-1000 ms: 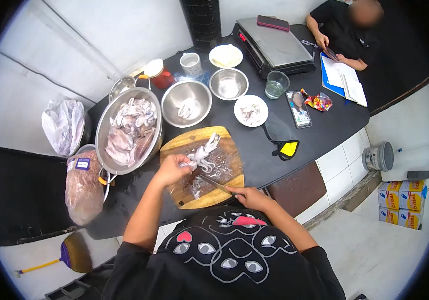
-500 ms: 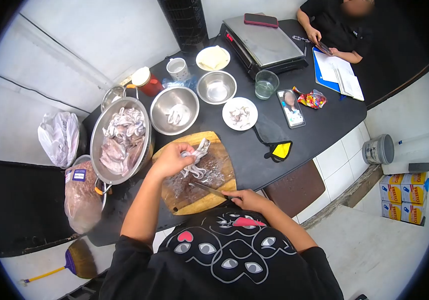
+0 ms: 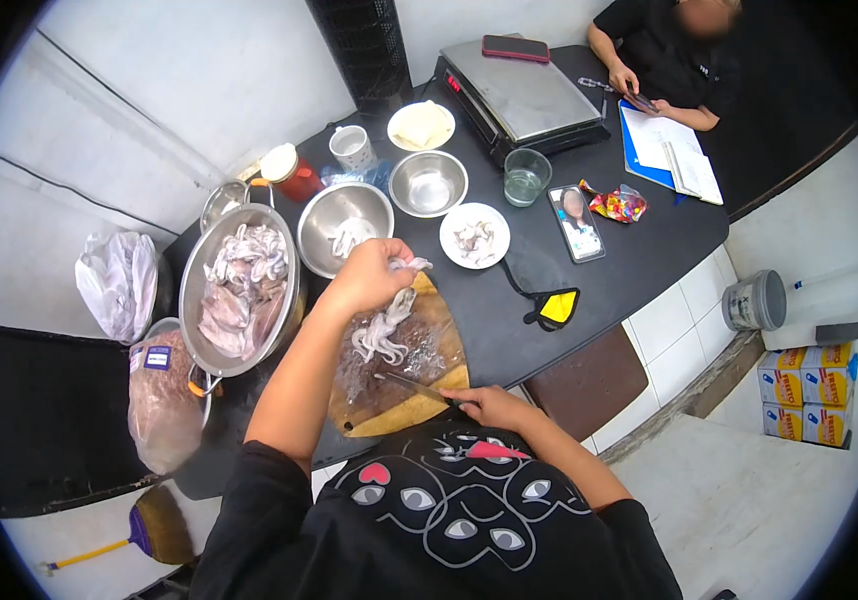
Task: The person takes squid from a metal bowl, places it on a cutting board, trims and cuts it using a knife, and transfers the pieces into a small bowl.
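Note:
My left hand [image 3: 374, 275] is raised over the far edge of the wooden cutting board [image 3: 434, 383], fingers pinched on a pale piece of squid [image 3: 413, 265]. Squid tentacles [image 3: 381, 332] lie just below it on the wet board; whether they join the held piece I cannot tell. My right hand [image 3: 497, 408] grips the dark handle of a knife [image 3: 417, 386], its blade low over the board's near part and pointing left. Beyond my left hand, a steel bowl [image 3: 381, 210] holds a few squid pieces. Left of the board, a large steel colander [image 3: 192, 300] is heaped with squid.
A white plate with squid bits [image 3: 475, 236], an empty-looking steel bowl [image 3: 429, 184], a glass [image 3: 527, 178], a phone [image 3: 577, 225] and a scale [image 3: 519, 85] stand farther back. A bagged pinkish mass [image 3: 164, 410] sits left. Another person [image 3: 669, 60] sits at the far right.
My left hand has risen away from the board toward the steel bowl with the squid piece, while tentacles stay on the board. The knife hand has barely moved.

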`<state>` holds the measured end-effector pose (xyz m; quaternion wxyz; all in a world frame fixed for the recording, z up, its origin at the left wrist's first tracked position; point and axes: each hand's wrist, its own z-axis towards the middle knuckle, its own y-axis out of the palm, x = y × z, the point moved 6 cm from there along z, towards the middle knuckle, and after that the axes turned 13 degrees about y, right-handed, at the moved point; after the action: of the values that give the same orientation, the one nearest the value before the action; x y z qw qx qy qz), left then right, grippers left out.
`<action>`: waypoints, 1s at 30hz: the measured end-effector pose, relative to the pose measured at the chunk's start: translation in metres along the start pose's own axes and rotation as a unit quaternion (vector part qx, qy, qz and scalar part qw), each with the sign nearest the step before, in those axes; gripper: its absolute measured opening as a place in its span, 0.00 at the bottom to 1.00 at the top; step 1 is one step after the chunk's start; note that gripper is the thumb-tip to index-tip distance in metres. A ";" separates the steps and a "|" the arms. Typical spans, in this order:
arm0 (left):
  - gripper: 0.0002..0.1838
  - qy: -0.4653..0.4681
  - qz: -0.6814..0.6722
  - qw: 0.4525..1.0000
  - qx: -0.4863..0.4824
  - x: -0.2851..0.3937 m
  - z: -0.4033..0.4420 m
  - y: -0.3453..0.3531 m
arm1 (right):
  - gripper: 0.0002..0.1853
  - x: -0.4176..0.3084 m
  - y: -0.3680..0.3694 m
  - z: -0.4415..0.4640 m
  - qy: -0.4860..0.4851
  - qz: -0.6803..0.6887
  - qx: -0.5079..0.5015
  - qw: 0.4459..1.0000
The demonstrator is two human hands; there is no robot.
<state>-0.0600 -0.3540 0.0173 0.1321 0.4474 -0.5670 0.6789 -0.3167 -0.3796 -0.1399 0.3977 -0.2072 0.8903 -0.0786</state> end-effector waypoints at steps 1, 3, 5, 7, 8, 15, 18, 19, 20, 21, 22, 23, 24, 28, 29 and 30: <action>0.11 0.000 0.000 1.000 0.000 -0.002 0.003 0.001 | 0.26 0.004 0.003 0.002 -0.009 0.008 0.004 1.000; 0.11 0.002 0.005 1.000 -0.002 -0.005 0.008 0.001 | 0.26 0.007 0.004 0.002 -0.031 0.019 0.012 0.999; 0.11 0.005 0.016 1.000 -0.004 -0.006 0.012 0.001 | 0.25 0.007 0.004 0.001 -0.026 0.022 0.008 0.999; 0.12 0.009 0.023 1.000 -0.001 -0.012 0.015 0.002 | 0.25 0.007 0.004 0.001 0.003 0.016 -0.009 1.000; 0.12 0.010 0.026 1.000 0.001 -0.014 0.016 0.002 | 0.25 0.006 0.003 0.001 -0.005 0.020 -0.005 1.000; 0.13 -0.001 0.014 1.000 -0.003 -0.029 0.021 0.022 | 0.26 0.011 0.004 0.005 -0.001 0.013 -0.007 1.000; 0.14 -0.001 -0.010 1.000 -0.002 -0.036 0.023 0.050 | 0.26 0.001 -0.003 -0.003 0.001 0.007 -0.005 1.000; 0.14 -0.002 -0.022 1.000 -0.002 -0.028 0.020 0.056 | 0.26 -0.002 -0.005 -0.005 0.008 0.008 -0.004 1.000; 0.15 0.021 -0.016 1.000 0.007 -0.032 0.020 0.067 | 0.26 0.000 -0.005 -0.004 -0.015 0.022 0.004 1.000; 0.14 0.019 -0.021 1.000 0.001 -0.028 0.017 0.074 | 0.26 0.005 -0.003 -0.003 -0.036 0.037 0.013 0.999; 0.14 0.004 -0.044 0.999 -0.022 -0.025 0.015 0.081 | 0.26 0.003 -0.005 -0.003 -0.056 0.054 0.023 0.997; 0.14 0.001 -0.052 0.998 -0.028 -0.024 0.013 0.088 | 0.26 0.005 -0.005 -0.002 -0.046 0.054 0.017 0.997; 0.14 -0.002 -0.061 0.997 -0.035 -0.022 0.010 0.091 | 0.26 0.002 -0.007 -0.004 -0.035 0.055 0.011 0.998; 0.14 0.007 -0.039 0.998 -0.055 -0.019 0.003 0.096 | 0.25 0.007 -0.007 -0.002 -0.042 0.071 0.009 0.997; 0.14 0.006 -0.035 0.998 -0.056 -0.021 0.002 0.097 | 0.25 0.009 -0.006 -0.001 -0.034 0.067 0.003 0.997; 0.14 0.005 -0.030 0.998 -0.058 -0.021 0.001 0.096 | 0.25 0.009 -0.006 0.000 -0.027 0.065 -0.003 0.998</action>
<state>-0.1136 -0.3789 -0.0615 0.1813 0.4523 -0.5906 0.6432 -0.3205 -0.3893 -0.1440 0.4253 -0.1523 0.8910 -0.0446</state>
